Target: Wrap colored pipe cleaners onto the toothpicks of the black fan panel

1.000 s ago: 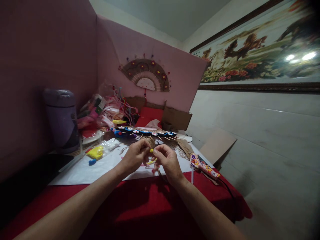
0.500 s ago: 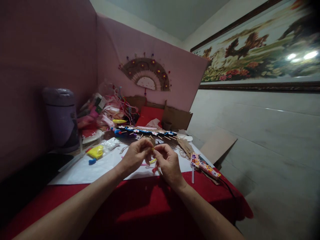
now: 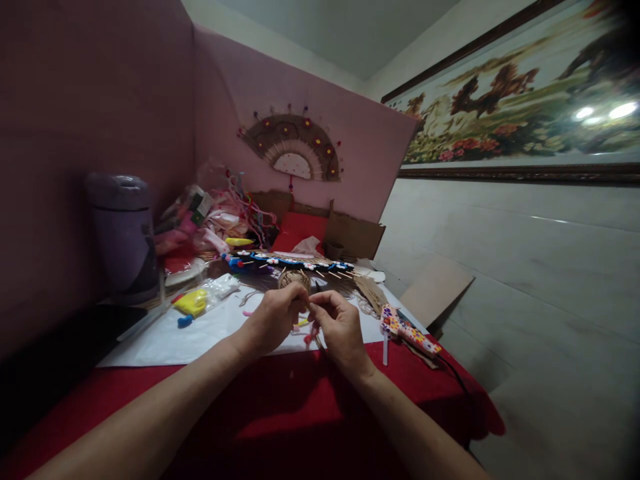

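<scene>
My left hand (image 3: 275, 317) is closed in a pinch, its fingertips meeting those of my right hand (image 3: 341, 330) above the white sheet (image 3: 145, 340). My right hand pinches too; whatever is between the fingertips is too small and hidden to name. Under the right fingers hangs or lies a small red piece (image 3: 309, 339) beside a pale strand; I cannot tell whether it is held. A ball of twine (image 3: 294, 279) sits just behind my left hand. Beyond it lies a dark fan-shaped piece (image 3: 290, 262) with white flowers, blue trim and thin sticks.
On the right lies a flower-patterned glue gun (image 3: 407, 331) with its cord. Left are a yellow clay packet (image 3: 193, 303), a small blue lump (image 3: 185, 321) and a purple tumbler (image 3: 123, 237). Bagged craft materials (image 3: 220, 220) pile up behind. A decorated fan (image 3: 295, 147) hangs on the pink panel.
My left hand has turned and dropped slightly, uncovering more of the twine ball. A yellowish bit that showed between the fingertips is now hidden. My right hand has barely moved.
</scene>
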Motion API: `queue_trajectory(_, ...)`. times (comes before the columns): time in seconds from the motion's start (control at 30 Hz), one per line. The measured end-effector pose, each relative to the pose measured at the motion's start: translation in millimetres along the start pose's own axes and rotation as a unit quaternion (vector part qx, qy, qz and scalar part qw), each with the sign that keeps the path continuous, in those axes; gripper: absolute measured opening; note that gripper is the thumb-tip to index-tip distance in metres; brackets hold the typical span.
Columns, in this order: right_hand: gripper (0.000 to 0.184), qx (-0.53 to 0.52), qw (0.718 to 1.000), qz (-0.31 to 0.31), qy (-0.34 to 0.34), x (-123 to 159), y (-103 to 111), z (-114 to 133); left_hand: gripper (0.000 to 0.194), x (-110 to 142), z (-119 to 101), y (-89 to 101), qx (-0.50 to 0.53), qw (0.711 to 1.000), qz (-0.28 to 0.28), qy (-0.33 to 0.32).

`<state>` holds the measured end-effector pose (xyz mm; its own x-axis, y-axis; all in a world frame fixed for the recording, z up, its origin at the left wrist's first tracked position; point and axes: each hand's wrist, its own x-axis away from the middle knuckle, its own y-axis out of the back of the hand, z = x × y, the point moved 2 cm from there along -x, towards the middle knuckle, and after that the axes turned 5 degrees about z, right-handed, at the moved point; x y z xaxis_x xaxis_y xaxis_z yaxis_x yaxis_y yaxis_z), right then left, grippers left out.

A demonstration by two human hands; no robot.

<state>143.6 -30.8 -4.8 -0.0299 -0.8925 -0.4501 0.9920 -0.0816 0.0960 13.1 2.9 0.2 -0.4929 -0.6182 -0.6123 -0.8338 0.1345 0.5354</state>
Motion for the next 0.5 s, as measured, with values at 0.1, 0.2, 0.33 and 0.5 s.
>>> queue_trajectory(0.1,0.012,-0.029,0.999,0.004,-0.016,0.4,-2.2,1.3,0.015,0.6,0.8,0.5,-0.043,0.999,-0.012,-0.009)
queue_trajectory(0.2,0.012,-0.046,0.999,0.008,-0.022,0.5,-5.0,0.0,0.014,0.6,3.0,-0.3,-0.060,0.998,-0.022,-0.013)
queue_trajectory(0.33,0.012,-0.056,0.998,0.015,-0.027,0.5,-7.1,-3.7,0.013,-0.3,6.5,-2.8,-0.028,0.999,-0.024,0.021)
queue_trajectory(0.5,0.015,-0.042,0.999,0.020,-0.016,0.3,-5.7,-4.5,0.012,-3.1,5.7,-2.6,0.060,0.996,-0.016,0.060)
